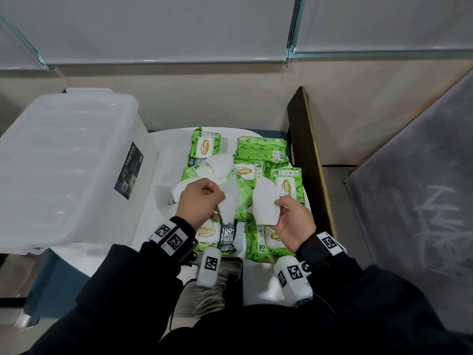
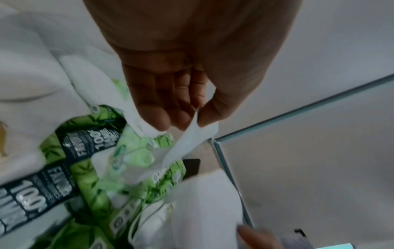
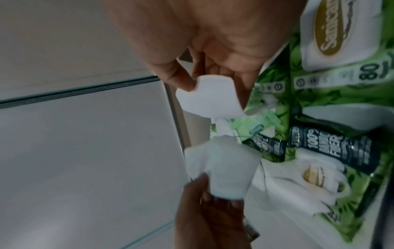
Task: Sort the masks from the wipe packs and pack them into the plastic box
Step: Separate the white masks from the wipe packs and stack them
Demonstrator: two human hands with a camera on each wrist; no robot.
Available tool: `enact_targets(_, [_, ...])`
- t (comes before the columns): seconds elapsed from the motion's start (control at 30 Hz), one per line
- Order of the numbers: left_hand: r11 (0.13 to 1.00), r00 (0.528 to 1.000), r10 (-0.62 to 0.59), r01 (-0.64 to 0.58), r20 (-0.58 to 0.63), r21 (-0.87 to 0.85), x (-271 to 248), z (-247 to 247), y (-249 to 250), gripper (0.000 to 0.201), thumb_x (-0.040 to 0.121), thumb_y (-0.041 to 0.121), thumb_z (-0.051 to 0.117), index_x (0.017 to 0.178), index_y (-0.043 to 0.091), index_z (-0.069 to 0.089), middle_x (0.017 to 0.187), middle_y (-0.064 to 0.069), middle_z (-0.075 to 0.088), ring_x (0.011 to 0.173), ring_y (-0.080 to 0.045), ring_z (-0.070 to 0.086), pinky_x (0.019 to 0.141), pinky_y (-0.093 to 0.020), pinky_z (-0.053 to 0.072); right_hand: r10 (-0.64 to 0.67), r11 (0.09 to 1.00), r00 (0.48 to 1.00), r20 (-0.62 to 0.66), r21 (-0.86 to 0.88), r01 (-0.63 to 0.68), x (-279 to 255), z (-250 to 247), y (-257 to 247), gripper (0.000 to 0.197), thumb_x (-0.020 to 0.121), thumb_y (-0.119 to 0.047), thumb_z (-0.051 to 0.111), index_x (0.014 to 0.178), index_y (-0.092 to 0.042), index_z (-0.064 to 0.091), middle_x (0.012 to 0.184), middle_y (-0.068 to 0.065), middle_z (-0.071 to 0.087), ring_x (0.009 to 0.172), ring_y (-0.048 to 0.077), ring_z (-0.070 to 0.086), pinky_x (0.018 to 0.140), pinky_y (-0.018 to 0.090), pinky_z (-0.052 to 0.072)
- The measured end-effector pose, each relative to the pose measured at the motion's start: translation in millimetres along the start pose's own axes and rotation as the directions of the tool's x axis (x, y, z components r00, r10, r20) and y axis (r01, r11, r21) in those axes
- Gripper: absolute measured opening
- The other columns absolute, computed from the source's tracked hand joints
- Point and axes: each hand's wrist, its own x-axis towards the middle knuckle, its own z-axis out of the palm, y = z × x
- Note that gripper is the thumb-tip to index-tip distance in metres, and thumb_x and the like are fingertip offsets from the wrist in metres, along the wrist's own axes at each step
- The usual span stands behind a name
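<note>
In the head view my left hand [image 1: 220, 203] pinches a white folded mask [image 1: 228, 201] that hangs over the pile. My right hand [image 1: 279, 204] pinches a second white mask [image 1: 265, 204] by its edge. The left wrist view shows thumb and fingers of my left hand [image 2: 193, 118] nipping the mask [image 2: 183, 146]. The right wrist view shows my right hand [image 3: 204, 79] holding its mask [image 3: 210, 99], with the other mask [image 3: 224, 168] below. Green wipe packs [image 1: 288, 183] lie mixed beneath, with two more masks [image 1: 220, 163] among them. The translucent plastic box [image 1: 69, 162] stands to the left.
The pile lies on a white round table [image 1: 158, 155]. A dark wooden board [image 1: 304, 149] stands upright along the right side of the table. Right of it leans a grey sheet with scribbles [image 1: 422, 213]. A pale wall runs behind.
</note>
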Motion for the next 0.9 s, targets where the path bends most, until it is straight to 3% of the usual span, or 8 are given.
enact_targets(0.1, [0.999, 0.998, 0.022, -0.019, 0.067, -0.048, -18.0, 28.5, 3.6, 0.009, 0.085, 0.005, 0.073, 0.085, 0.007, 0.064, 0.071, -0.007, 0.061, 0.059, -0.02, 0.065, 0.058, -0.041, 0.061, 0.024, 0.996, 0.997, 0.068, 0.082, -0.03, -9.2, 14.4, 10.8, 0.02, 0.099, -0.008, 0.053, 0.115, 0.003, 0.058, 0.12, 0.025, 0.065, 0.108, 0.037, 0.063, 0.076, 0.045, 0.059])
enact_targets(0.17, [0.994, 0.991, 0.019, -0.004, 0.132, -0.108, -28.1, 43.0, 4.6, 0.011, 0.088, 0.011, 0.074, 0.095, 0.005, 0.069, 0.083, -0.014, 0.07, 0.071, -0.022, 0.071, 0.067, -0.044, 0.064, 0.0, 1.0, 0.993, 0.119, 0.029, -0.003, -14.2, 18.9, 17.7, 0.037, 0.099, -0.015, 0.062, 0.123, 0.012, 0.057, 0.127, 0.032, 0.064, 0.11, 0.039, 0.065, 0.078, 0.044, 0.061])
enact_targets(0.23, [0.991, 0.986, 0.014, 0.009, 0.165, -0.133, -33.9, 47.4, 3.5, 0.015, 0.091, 0.012, 0.073, 0.104, 0.005, 0.071, 0.094, -0.02, 0.074, 0.079, -0.025, 0.074, 0.071, -0.043, 0.064, -0.049, 0.995, 0.994, 0.097, -0.083, 0.057, -18.1, 20.8, 21.5, 0.031, 0.096, -0.013, 0.068, 0.117, 0.007, 0.059, 0.126, 0.032, 0.065, 0.105, 0.036, 0.067, 0.08, 0.041, 0.057])
enact_targets(0.33, [0.986, 0.992, 0.01, 0.01, 0.122, -0.164, -35.1, 36.7, -0.9, 0.016, 0.089, 0.009, 0.073, 0.105, 0.006, 0.073, 0.096, -0.024, 0.073, 0.078, -0.023, 0.073, 0.067, -0.039, 0.063, -0.065, 0.992, 0.996, 0.06, -0.106, 0.071, -20.4, 17.9, 20.9, 0.022, 0.096, 0.001, 0.059, 0.117, 0.004, 0.067, 0.121, 0.03, 0.069, 0.103, 0.039, 0.067, 0.083, 0.044, 0.057])
enact_targets(0.43, [0.993, 0.996, 0.08, -0.076, 0.04, -0.095, -30.1, 17.8, -4.4, 0.019, 0.078, 0.024, 0.081, 0.097, 0.02, 0.077, 0.091, -0.011, 0.076, 0.079, -0.017, 0.071, 0.064, -0.032, 0.059, -0.04, 0.992, 0.998, 0.038, -0.12, 0.045, -23.5, 18.1, 20.2, 0.026, 0.097, 0.002, 0.057, 0.12, 0.009, 0.065, 0.124, 0.033, 0.066, 0.109, 0.042, 0.064, 0.085, 0.046, 0.055])
enact_targets(0.53, [0.984, 0.992, 0.051, -0.03, 0.116, -0.176, -28.9, 5.8, -2.3, 0.017, 0.085, 0.01, 0.08, 0.102, 0.011, 0.076, 0.091, -0.014, 0.076, 0.08, -0.016, 0.071, 0.065, -0.033, 0.06, -0.028, 0.99, 0.999, 0.019, -0.137, 0.031, -25.3, 23.5, 26.4, 0.031, 0.096, -0.001, 0.058, 0.124, 0.01, 0.063, 0.128, 0.034, 0.062, 0.108, 0.04, 0.064, 0.084, 0.045, 0.054])
enact_targets(0.73, [0.959, 0.993, -0.034, 0.065, 0.113, -0.277, -29.7, -18.6, -13.6, 0.019, 0.084, 0.002, 0.08, 0.1, 0.005, 0.07, 0.079, -0.011, 0.069, 0.071, -0.022, 0.068, 0.062, -0.035, 0.06, -0.009, 0.998, 0.993, 0.117, -0.053, 0.015, -35.3, 47.3, 49.9, 0.041, 0.102, -0.02, 0.059, 0.136, 0.002, 0.057, 0.131, 0.028, 0.065, 0.125, 0.046, 0.06, 0.107, 0.066, 0.044])
enact_targets(0.9, [0.896, 0.99, -0.082, 0.124, 0.115, -0.426, -36.1, -41.6, -19.2, 0.019, 0.086, -0.003, 0.075, 0.102, 0.001, 0.066, 0.086, -0.017, 0.068, 0.073, -0.027, 0.069, 0.066, -0.037, 0.063, -0.065, 0.961, 0.98, 0.188, -0.253, 0.112, -46.9, 77.8, 76.4, 0.051, 0.084, -0.005, 0.077, 0.132, -0.002, 0.061, 0.125, 0.024, 0.069, 0.119, 0.045, 0.064, 0.093, 0.053, 0.056])
